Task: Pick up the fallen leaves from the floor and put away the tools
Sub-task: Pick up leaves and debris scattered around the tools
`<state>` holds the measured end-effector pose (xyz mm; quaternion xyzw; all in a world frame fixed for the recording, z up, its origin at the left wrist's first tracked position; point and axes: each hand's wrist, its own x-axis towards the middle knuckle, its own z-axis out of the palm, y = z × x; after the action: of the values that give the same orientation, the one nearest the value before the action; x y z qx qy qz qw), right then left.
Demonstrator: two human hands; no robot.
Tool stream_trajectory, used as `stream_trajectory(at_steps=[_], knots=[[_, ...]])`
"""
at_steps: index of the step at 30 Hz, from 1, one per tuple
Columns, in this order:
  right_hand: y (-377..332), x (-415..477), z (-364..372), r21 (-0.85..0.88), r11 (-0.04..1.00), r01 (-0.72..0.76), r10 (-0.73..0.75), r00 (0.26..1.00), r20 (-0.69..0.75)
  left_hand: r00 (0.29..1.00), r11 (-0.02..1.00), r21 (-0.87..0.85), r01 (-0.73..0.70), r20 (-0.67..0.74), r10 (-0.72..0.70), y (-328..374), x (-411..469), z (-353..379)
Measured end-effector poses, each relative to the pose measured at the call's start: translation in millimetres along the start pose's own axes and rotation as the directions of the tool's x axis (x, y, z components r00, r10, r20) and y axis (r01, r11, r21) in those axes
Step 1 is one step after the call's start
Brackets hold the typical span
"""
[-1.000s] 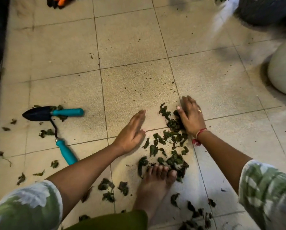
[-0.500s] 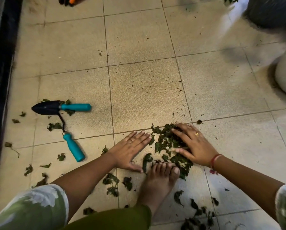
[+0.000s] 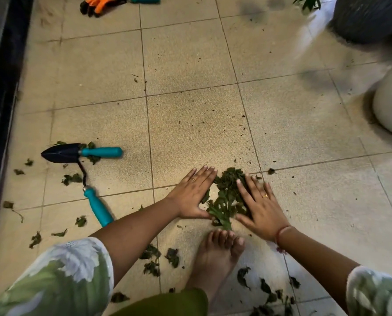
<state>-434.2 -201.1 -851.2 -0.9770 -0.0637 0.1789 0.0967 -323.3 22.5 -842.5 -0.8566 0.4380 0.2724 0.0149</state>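
Low in the frame, the flat, unclenched left hand (image 3: 194, 193) and right hand (image 3: 260, 207) are pressing against a heap of dark green leaves (image 3: 227, 197) on the beige tiled floor (image 3: 190, 110); scooping it up seems next.

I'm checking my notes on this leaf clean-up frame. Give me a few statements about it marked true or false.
1. Both hands press in on one pile of leaves. True: the left hand and right hand flank it, palms down.
2. The trowel is held in the left hand. False: it lies on the floor tiles, untouched.
3. A bare foot stands just below the pile. True.
4. Every leaf is gathered into the pile. False: loose leaves lie scattered near the trowel and by the foot.
5. The orange gloves are worn on the hands. False: they lie at the frame's top edge.
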Motion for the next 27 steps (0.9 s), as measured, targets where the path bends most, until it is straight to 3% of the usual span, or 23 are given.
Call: stream_trajectory(at_steps=[6,10,12,14,17,22,27], knots=[[-5.7,46.0,-28.2,0.076,0.997,0.031,-0.025,0.996,-0.089,0.985,0.98,-0.176,0.092,-0.131,-0.116,11.6,5.8,-14.7],[16.1,34.7,-31.4,0.3,0.935,-0.19,0.262,0.939,-0.221,0.976,0.968,-0.222,0.118,-0.155,-0.155,1.5,-4.5,-8.8],[30.2,23.6,-26.4,0.4,0.864,-0.305,0.412,0.886,-0.215,0.984,0.967,-0.226,0.116,-0.108,-0.143,-4.6,-13.9,-0.3],[37.6,18.4,-19.8,0.424,0.828,-0.366,0.471,0.865,-0.173,0.99,0.976,-0.188,0.108,-0.068,-0.122,-9.2,-20.3,7.9],[28.4,24.9,-13.9,0.356,0.881,-0.312,0.373,0.921,-0.116,0.994,0.988,-0.116,0.101,-0.029,-0.105,-6.7,-18.6,14.2],[-9.2,22.1,-9.9,0.355,0.934,-0.042,0.053,0.998,-0.023,0.997,0.987,-0.155,0.04,-0.058,-0.049,12.0,-2.1,4.8],[-13.2,-5.7,0.4,0.345,0.932,-0.106,0.145,0.985,-0.09,0.977,0.952,-0.29,0.094,-0.155,-0.144,22.0,14.9,1.0]])
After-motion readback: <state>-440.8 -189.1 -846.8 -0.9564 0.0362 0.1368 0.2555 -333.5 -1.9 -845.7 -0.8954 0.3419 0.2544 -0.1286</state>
